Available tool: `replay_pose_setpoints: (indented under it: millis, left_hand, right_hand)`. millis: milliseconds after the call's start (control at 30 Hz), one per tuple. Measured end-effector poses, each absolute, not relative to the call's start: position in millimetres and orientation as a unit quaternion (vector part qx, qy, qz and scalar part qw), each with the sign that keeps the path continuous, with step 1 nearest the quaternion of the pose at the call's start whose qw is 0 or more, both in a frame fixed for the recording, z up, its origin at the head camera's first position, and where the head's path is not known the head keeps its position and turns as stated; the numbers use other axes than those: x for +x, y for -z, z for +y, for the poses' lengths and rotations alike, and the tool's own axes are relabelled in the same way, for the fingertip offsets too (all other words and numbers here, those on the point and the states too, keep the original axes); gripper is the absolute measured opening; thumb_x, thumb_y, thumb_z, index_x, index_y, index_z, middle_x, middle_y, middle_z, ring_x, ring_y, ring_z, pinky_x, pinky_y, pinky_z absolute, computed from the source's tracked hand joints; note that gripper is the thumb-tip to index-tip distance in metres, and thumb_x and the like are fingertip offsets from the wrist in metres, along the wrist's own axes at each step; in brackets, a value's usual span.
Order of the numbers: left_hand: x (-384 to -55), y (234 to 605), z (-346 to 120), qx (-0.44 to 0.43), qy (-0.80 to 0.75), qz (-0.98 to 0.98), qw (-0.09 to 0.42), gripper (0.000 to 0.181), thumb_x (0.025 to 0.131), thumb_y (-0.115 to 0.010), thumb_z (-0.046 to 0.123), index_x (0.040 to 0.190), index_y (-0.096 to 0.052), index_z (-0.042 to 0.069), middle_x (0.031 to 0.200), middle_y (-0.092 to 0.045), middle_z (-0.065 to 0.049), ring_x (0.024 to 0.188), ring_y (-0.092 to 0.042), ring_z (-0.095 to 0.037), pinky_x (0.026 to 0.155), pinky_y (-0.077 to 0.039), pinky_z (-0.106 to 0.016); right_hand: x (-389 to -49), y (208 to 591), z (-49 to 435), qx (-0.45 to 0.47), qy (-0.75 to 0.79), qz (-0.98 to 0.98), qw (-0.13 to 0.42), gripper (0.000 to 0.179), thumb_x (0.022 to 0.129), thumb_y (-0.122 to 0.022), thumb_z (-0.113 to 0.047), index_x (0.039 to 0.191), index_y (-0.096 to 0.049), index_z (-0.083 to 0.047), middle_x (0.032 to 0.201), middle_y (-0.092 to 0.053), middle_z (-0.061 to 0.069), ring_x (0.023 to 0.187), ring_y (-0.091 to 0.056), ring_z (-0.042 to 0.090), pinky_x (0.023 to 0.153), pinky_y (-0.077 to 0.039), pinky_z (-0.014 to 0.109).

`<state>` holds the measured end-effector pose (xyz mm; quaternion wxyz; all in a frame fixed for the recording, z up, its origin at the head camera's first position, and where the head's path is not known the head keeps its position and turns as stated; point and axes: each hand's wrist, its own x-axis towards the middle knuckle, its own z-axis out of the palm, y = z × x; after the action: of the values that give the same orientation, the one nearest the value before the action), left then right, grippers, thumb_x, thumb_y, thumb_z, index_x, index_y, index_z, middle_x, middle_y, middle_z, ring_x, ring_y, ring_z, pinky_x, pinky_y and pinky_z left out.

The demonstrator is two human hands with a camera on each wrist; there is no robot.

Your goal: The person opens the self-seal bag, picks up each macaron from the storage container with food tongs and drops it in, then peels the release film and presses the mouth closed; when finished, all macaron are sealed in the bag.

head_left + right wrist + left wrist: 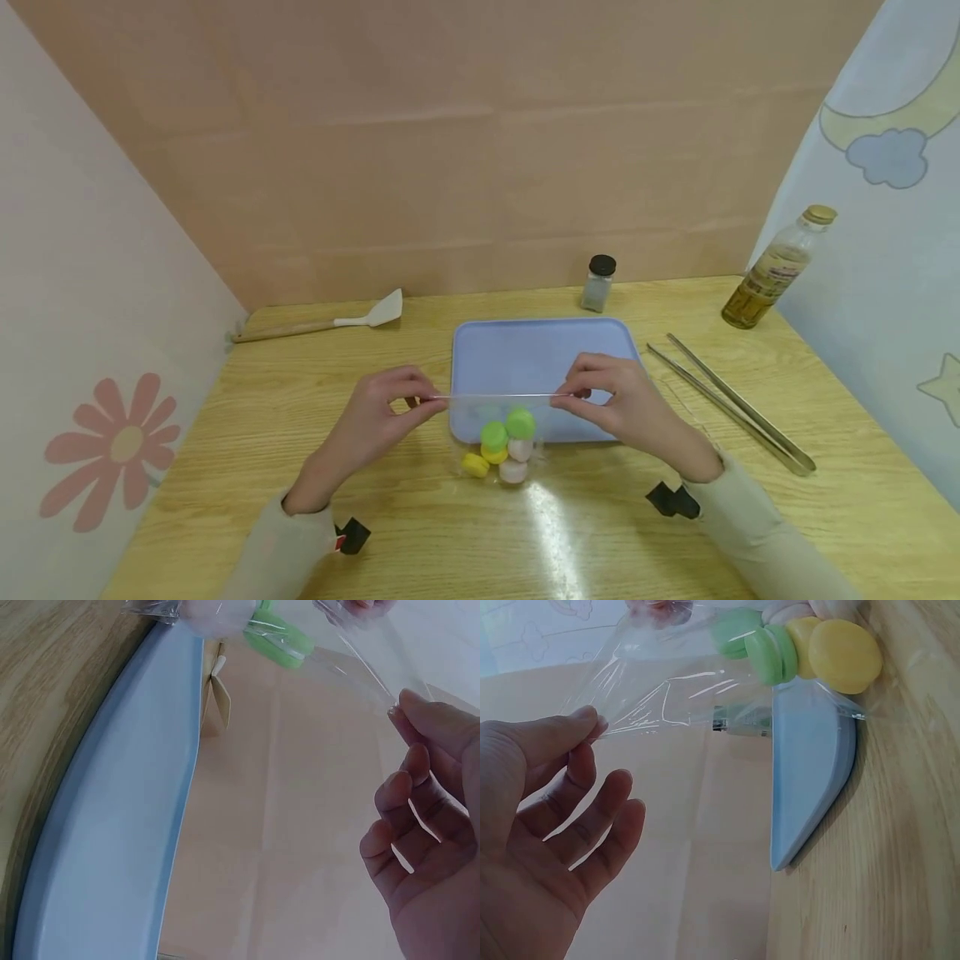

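A clear plastic bag [660, 686] hangs stretched between my two hands, its top edge pulled straight. My left hand [386, 412] pinches one end of that edge between thumb and forefinger, and my right hand [618, 400] pinches the other. In both wrist views the remaining fingers are loosely bent away from the plastic. Low in the bag sit several macarons: green [521, 423], yellow [475, 465] and pale pink [513, 472]. The blue tray [517, 350] lies behind the bag, partly covered by it and my right hand. Whether the bag touches the table cannot be told.
Long metal tongs [738, 408] lie right of the tray. An oil bottle [772, 275] stands at the back right, and a black-capped jar [597, 287] behind the tray. A white spatula with a wooden handle [300, 330] rests at the back left. Walls border the wooden table [300, 392].
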<state>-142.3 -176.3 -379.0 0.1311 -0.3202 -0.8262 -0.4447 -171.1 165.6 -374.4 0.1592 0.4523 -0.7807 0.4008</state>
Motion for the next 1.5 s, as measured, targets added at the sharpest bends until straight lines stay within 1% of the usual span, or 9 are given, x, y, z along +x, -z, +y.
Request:
replay_pose_setpoints:
  millis: [267, 400, 567, 833, 1100, 1233, 1333, 1433, 1500]
  left_hand:
    - [-134.1, 381.2, -185.4, -0.327, 0.456, -0.812, 0.159, 0.013, 0.087, -0.081, 0.006, 0.084, -0.078, 0.018, 0.090, -0.066, 0.008, 0.075, -0.061, -0.009, 0.059, -0.053, -0.025]
    - [-127.6, 377.5, -192.5, -0.325, 0.471, -0.806, 0.152, 0.013, 0.087, -0.080, 0.004, 0.087, -0.079, 0.017, 0.091, -0.067, 0.009, 0.078, -0.063, -0.009, 0.061, -0.052, -0.023]
    - [-123.0, 375.6, -205.7, -0.327, 0.486, -0.797, 0.148, 0.021, 0.085, -0.080, -0.001, 0.091, -0.080, 0.019, 0.091, -0.068, 0.007, 0.082, -0.064, -0.011, 0.066, -0.054, -0.022]
    - [-118.6, 371.2, -235.6, -0.338, 0.505, -0.781, 0.142, 0.034, 0.082, -0.077, -0.012, 0.091, -0.078, 0.020, 0.089, -0.066, 0.004, 0.083, -0.062, -0.014, 0.075, -0.053, -0.024]
    - [-115.5, 374.5, -268.9, -0.367, 0.504, -0.766, 0.156, 0.043, 0.074, -0.074, -0.023, 0.091, -0.077, 0.016, 0.085, -0.064, -0.001, 0.081, -0.058, -0.014, 0.072, -0.048, -0.024]
    - [-115.0, 373.7, -283.2, -0.375, 0.525, -0.752, 0.135, 0.035, 0.080, -0.073, -0.020, 0.095, -0.077, 0.011, 0.087, -0.065, -0.007, 0.086, -0.059, -0.016, 0.079, -0.049, -0.023]
    - [-116.2, 371.5, -291.0, -0.370, 0.537, -0.749, 0.115, 0.028, 0.085, -0.070, -0.017, 0.096, -0.077, 0.009, 0.087, -0.065, -0.010, 0.089, -0.059, -0.018, 0.084, -0.050, -0.023]
    - [-118.7, 371.3, -296.6, -0.336, 0.530, -0.772, 0.100, 0.028, 0.087, -0.068, -0.016, 0.094, -0.077, 0.010, 0.088, -0.066, -0.008, 0.089, -0.059, -0.017, 0.083, -0.051, -0.023]
    - [-121.8, 373.7, -299.9, -0.311, 0.533, -0.782, 0.088, 0.029, 0.087, -0.066, -0.019, 0.093, -0.076, 0.008, 0.088, -0.066, -0.009, 0.086, -0.059, -0.017, 0.080, -0.052, -0.023]
  right_hand:
    - [-169.5, 372.4, 161.4, 0.475, -0.410, -0.760, 0.168, 0.018, 0.083, -0.082, -0.002, 0.088, -0.078, -0.018, 0.087, -0.063, -0.013, 0.072, -0.057, 0.002, 0.058, -0.044, 0.014]
    - [-168.2, 370.2, 154.0, 0.504, -0.420, -0.731, 0.185, 0.018, 0.083, -0.081, 0.000, 0.089, -0.077, -0.016, 0.086, -0.064, -0.010, 0.071, -0.056, 0.005, 0.060, -0.045, 0.014]
    - [-166.1, 366.0, 141.8, 0.510, -0.424, -0.723, 0.194, 0.016, 0.085, -0.081, -0.004, 0.089, -0.077, -0.019, 0.085, -0.064, -0.009, 0.069, -0.056, 0.004, 0.058, -0.044, 0.014]
    - [-165.4, 363.6, 111.8, 0.514, -0.447, -0.716, 0.152, 0.017, 0.084, -0.080, 0.000, 0.089, -0.078, -0.017, 0.084, -0.063, -0.011, 0.072, -0.056, 0.004, 0.060, -0.046, 0.016]
    - [-163.6, 363.5, 80.8, 0.529, -0.435, -0.716, 0.140, 0.014, 0.084, -0.082, -0.003, 0.086, -0.078, -0.016, 0.080, -0.060, -0.010, 0.068, -0.056, 0.006, 0.058, -0.044, 0.014]
    - [-166.5, 365.6, 67.8, 0.521, -0.429, -0.727, 0.127, 0.009, 0.086, -0.081, -0.007, 0.086, -0.078, -0.016, 0.080, -0.060, -0.011, 0.067, -0.053, 0.003, 0.056, -0.043, 0.015]
    - [-171.8, 367.9, 57.5, 0.509, -0.433, -0.735, 0.116, 0.007, 0.087, -0.081, -0.010, 0.085, -0.078, -0.016, 0.079, -0.060, -0.012, 0.064, -0.050, 0.003, 0.054, -0.043, 0.019]
    - [-179.7, 370.9, 48.5, 0.488, -0.437, -0.749, 0.101, 0.006, 0.088, -0.081, -0.013, 0.084, -0.078, -0.016, 0.077, -0.059, -0.014, 0.061, -0.047, 0.004, 0.052, -0.042, 0.022]
    - [-186.3, 373.1, 43.2, 0.475, -0.443, -0.755, 0.086, 0.005, 0.088, -0.081, -0.014, 0.084, -0.079, -0.015, 0.077, -0.060, -0.014, 0.061, -0.046, 0.004, 0.052, -0.041, 0.024]
